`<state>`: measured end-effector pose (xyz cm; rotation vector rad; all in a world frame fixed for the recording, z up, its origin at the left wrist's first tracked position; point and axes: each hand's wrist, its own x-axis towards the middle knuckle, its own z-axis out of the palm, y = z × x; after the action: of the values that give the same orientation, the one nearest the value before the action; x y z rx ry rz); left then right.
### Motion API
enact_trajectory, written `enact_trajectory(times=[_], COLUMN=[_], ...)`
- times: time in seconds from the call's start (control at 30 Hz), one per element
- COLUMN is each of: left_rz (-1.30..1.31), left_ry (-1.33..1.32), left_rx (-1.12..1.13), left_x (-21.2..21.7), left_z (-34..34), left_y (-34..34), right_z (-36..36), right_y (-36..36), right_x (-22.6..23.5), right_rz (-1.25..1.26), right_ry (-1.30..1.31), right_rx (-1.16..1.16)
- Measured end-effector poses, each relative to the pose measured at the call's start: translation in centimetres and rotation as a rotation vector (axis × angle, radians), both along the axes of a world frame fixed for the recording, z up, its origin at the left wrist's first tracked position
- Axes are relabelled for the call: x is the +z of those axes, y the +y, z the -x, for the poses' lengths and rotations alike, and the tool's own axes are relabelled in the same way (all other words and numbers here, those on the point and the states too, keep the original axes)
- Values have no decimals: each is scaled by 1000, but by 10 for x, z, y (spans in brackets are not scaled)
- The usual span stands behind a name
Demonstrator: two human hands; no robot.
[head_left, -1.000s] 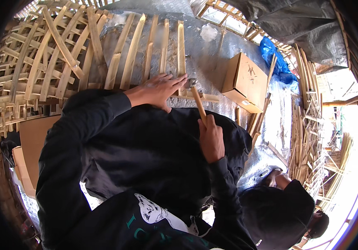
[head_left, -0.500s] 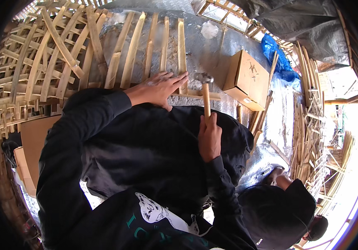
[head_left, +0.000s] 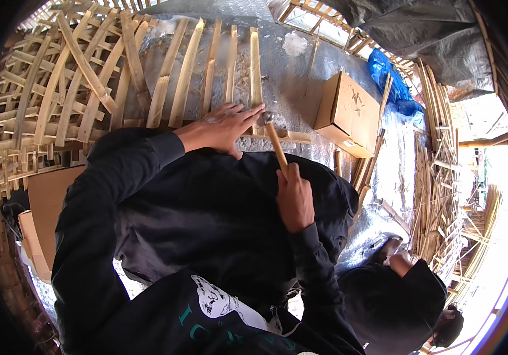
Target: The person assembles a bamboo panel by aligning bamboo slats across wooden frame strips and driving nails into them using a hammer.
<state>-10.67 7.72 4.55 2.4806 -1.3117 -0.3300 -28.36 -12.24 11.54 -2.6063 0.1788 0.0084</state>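
Seen from above, the person's right hand (head_left: 296, 203) was clenched around the lower part of the wooden handle of a hammer (head_left: 277, 145), whose metal head slanted up and left. The left hand (head_left: 221, 129) lay spread and unclenched, fingertips over the lower end of the rightmost upright bamboo strip (head_left: 255, 65); whether they pressed hard could not be told. The hammer head sat just beside those fingertips, above a crosswise strip (head_left: 289, 136). The hammer was probably rigid and head-heavy, best held low on the handle; the bamboo strip seemed light, stiff but springy, liable to split at its ends, and best steadied flat near the joint. Half a second earlier, the head had stood farther right, apart from the fingertips, with the handle nearly upright; the left hand had barely shifted.
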Motion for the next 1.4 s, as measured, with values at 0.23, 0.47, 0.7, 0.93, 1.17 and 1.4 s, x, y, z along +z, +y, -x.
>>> enact_trajectory(times=[0.23, 0.47, 0.7, 0.93, 1.17, 1.4], left_rz=[1, 17, 19, 23, 4, 60], left_ry=[-11, 13, 5, -26, 16, -1], left_rx=[-5, -18, -3, -14, -30, -8], left_x=[-2, 4, -8, -5, 4, -15], left_z=[3, 0, -2, 2, 1, -1], left_y=[-4, -2, -2, -4, -6, 0], right_z=[2, -5, 0, 5, -1, -3], right_y=[2, 8, -12, -5, 6, -6], right_x=[-7, 22, 0, -14, 10, 8], right_rz=[-34, -107, -28, 24, -137, 34], right_ry=[-53, -176, -33, 30, -115, -5], right_rx=[-48, -47, 8, -48, -70, 35])
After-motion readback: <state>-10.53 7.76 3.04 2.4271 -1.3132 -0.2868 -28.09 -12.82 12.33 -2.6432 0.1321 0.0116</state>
